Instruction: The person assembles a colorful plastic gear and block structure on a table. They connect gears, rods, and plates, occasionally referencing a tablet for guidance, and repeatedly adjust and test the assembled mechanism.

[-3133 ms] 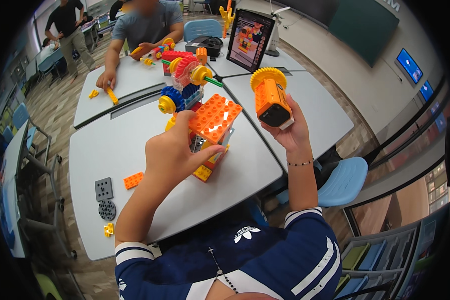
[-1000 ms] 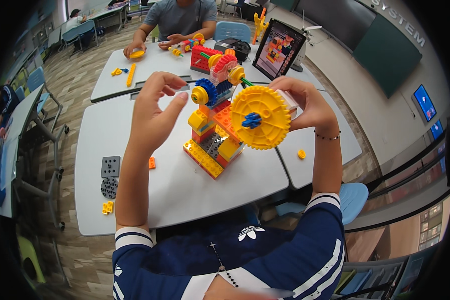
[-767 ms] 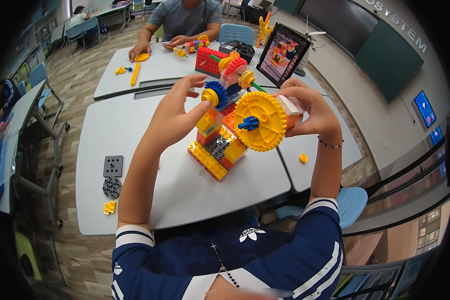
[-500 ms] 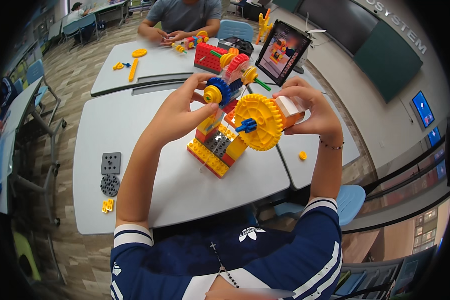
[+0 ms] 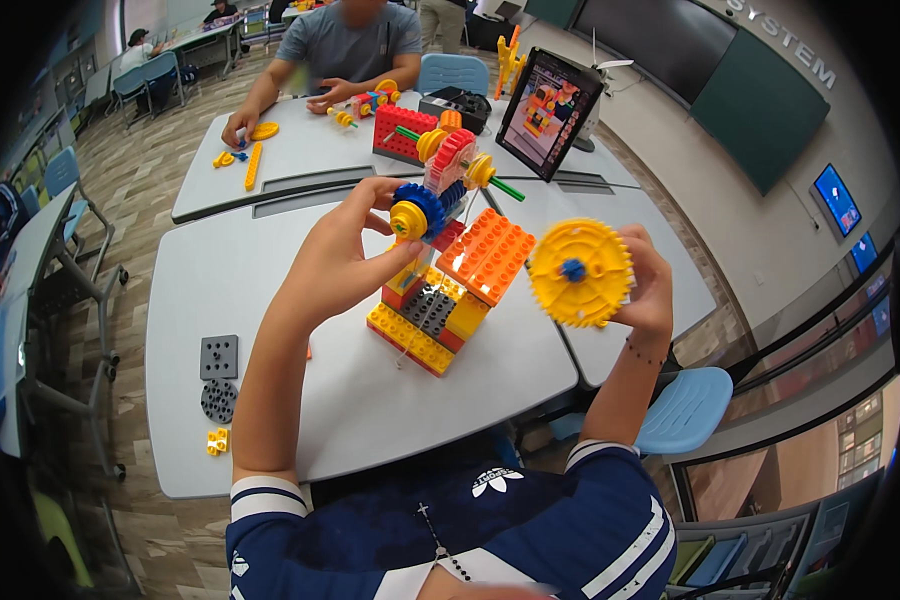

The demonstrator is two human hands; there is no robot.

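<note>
A brick model with a yellow studded base [image 5: 410, 338] stands on my table, its upper part carrying several gears and wheels. My left hand [image 5: 342, 250] grips its upper left side, thumb and fingers around the yellow wheel [image 5: 408, 220] and blue gear [image 5: 429, 208]. An orange studded plate [image 5: 487, 257] sits tilted on the model's right. Apart from the model, my right hand [image 5: 652, 280] holds up a large yellow gear [image 5: 582, 290] with a blue piece [image 5: 573, 270] at its centre. Whatever is behind that gear is hidden. Above, a green axle [image 5: 507, 188] passes through yellow wheels and a red gear [image 5: 454, 152].
On the table's left lie a grey square plate [image 5: 219, 357], a grey round plate [image 5: 219, 401] and yellow bricks [image 5: 217, 441]. A tablet [image 5: 548, 112] leans upright at the back right. Across the tables, a person [image 5: 345, 50] reaches toward a yellow ring [image 5: 264, 131].
My right hand has moved right and slightly down with the large yellow gear, away from the model, uncovering the orange plate. The person opposite has stretched one hand toward the pieces at the far left.
</note>
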